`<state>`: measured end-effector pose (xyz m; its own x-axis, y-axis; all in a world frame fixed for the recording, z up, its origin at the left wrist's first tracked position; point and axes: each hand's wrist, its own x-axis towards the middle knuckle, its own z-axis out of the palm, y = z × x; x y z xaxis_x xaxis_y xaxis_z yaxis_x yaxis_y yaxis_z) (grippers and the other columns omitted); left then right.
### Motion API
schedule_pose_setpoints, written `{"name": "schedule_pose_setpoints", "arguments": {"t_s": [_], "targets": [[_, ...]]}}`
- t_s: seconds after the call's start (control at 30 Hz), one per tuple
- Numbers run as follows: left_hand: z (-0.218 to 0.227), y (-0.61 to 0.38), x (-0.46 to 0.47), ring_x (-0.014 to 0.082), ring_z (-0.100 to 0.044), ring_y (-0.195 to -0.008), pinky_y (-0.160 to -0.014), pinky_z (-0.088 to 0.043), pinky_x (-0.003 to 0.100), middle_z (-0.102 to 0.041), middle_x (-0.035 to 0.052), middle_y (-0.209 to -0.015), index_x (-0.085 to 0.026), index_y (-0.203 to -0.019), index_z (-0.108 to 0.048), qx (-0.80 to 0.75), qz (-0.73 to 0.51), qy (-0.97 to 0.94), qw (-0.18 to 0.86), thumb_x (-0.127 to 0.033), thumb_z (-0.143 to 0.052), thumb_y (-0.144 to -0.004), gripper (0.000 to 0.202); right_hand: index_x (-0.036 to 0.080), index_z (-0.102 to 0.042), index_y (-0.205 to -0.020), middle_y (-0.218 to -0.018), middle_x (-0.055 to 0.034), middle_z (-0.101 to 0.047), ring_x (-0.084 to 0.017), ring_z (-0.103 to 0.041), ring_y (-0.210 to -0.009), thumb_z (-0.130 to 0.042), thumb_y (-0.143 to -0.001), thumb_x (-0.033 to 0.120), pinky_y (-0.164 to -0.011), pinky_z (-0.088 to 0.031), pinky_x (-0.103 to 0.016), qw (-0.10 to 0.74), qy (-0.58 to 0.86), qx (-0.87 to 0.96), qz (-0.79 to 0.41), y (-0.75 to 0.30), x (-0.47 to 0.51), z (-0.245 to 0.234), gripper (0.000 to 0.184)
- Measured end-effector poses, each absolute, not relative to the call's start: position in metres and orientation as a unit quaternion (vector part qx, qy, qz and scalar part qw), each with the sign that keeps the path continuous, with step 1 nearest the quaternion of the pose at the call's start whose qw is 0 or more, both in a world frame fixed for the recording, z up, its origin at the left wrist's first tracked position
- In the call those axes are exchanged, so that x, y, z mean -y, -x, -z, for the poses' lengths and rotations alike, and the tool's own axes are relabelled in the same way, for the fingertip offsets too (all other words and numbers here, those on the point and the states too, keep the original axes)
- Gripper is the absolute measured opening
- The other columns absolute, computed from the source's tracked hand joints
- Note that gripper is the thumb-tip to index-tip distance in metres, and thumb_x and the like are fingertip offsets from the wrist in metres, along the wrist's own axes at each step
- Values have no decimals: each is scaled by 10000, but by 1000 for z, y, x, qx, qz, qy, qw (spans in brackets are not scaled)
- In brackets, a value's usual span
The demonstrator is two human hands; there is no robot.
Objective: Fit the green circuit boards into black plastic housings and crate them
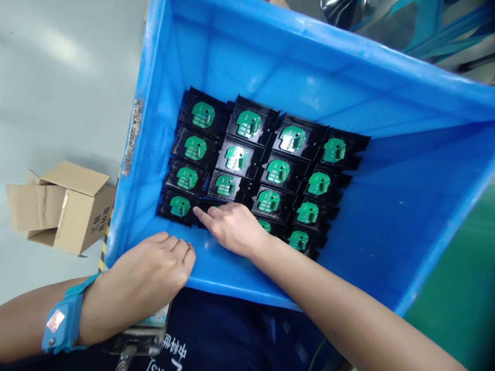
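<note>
A deep blue plastic bin (309, 93) holds rows of black plastic parts (216, 149), each with a green circuit board (203, 114) on it. My right hand (235, 226) reaches over the near rows. Its index finger is stretched out, with the tip at the edge of the nearest left part; the other fingers are curled, and no object shows in them. My left hand (143, 273) is closed in a fist above the bin's near rim, its fingertips hidden. A blue wrist strap (69, 314) sits on my left wrist.
On the grey floor left of the bin lies an open cardboard box (81, 206), beside yellow-black floor tape (103, 247). Below my left hand hangs a badge with a metal clip (133, 342). Blue and dark items (417, 26) lie beyond the far rim.
</note>
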<state>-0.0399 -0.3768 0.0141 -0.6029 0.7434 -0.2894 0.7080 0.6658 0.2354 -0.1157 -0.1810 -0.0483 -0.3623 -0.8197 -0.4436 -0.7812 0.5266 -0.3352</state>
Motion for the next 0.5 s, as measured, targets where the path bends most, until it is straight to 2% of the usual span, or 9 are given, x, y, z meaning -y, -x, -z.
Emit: {"name": "schedule_pose_setpoints", "arguments": {"t_s": [0.07, 0.17, 0.2, 0.27, 0.33, 0.37, 0.43, 0.5], "targets": [[-14, 40, 378, 277, -693, -871, -652, -512, 375, -730, 163, -1054, -125, -1039, -695, -893, -45, -405, 190, -53, -479, -846, 299, 124, -499, -1484, -919, -94, -734, -206, -700, -787, -372, -1024, 135, -627, -449, -323, 276, 479, -832, 46, 115, 175, 46, 477], [-13, 40, 379, 284, -677, -904, -717, -525, 399, -716, 150, -1068, -135, -1107, -683, -892, -48, -392, 219, -140, -569, -871, 262, 184, -564, -1440, -855, -53, -734, -168, -684, -729, -411, -1061, 241, -616, -456, -289, 217, 418, -874, 116, 111, 158, 30, 413], [-12, 40, 379, 287, -670, -909, -741, -528, 409, -712, 143, -1057, -139, -1141, -677, -893, -53, -385, 227, -214, -627, -872, 284, 192, -596, -1409, -846, -44, -731, -155, -679, -718, -422, -1069, 284, -625, -469, -279, 189, 384, -891, 152, 108, 149, 22, 392], [-12, 41, 379, 293, -658, -915, -801, -528, 437, -707, 127, -1025, -142, -1246, -646, -898, -68, -369, 228, -424, -713, -854, 487, 181, -655, -1329, -822, -33, -719, -135, -667, -693, -461, -1064, 315, -640, -495, -261, 145, 324, -908, 223, 97, 126, 4, 354], [-15, 43, 382, 285, -654, -940, -872, -516, 450, -711, 119, -1033, -146, -1336, -602, -902, -103, -364, 209, -634, -657, -853, 689, 174, -675, -1283, -786, -23, -697, -129, -649, -664, -513, -1045, 289, -641, -513, -254, 127, 279, -914, 267, 79, 99, -14, 310], [-17, 46, 385, 269, -655, -956, -898, -508, 437, -716, 112, -1045, -157, -1355, -593, -903, -126, -362, 194, -677, -577, -887, 699, 185, -673, -1276, -768, -17, -683, -133, -637, -648, -534, -1033, 274, -636, -517, -257, 119, 254, -920, 275, 68, 84, -22, 294], [-24, 58, 393, 232, -657, -975, -915, -491, 395, -727, 89, -1057, -185, -1292, -639, -908, -152, -356, 159, -612, -420, -992, 566, 232, -660, -1281, -779, -14, -678, -147, -613, -622, -572, -1011, 260, -628, -524, -278, 86, 186, -942, 267, 40, 56, -35, 285], [-30, 77, 399, 220, -658, -928, -867, -476, 378, -730, 76, -1005, -198, -1148, -700, -921, -115, -345, 137, -460, -344, -1055, 451, 286, -639, -1295, -867, -25, -708, -159, -607, -623, -607, -986, 245, -635, -531, -301, 56, 109, -963, 239, 8, 30, -43, 314]]}}
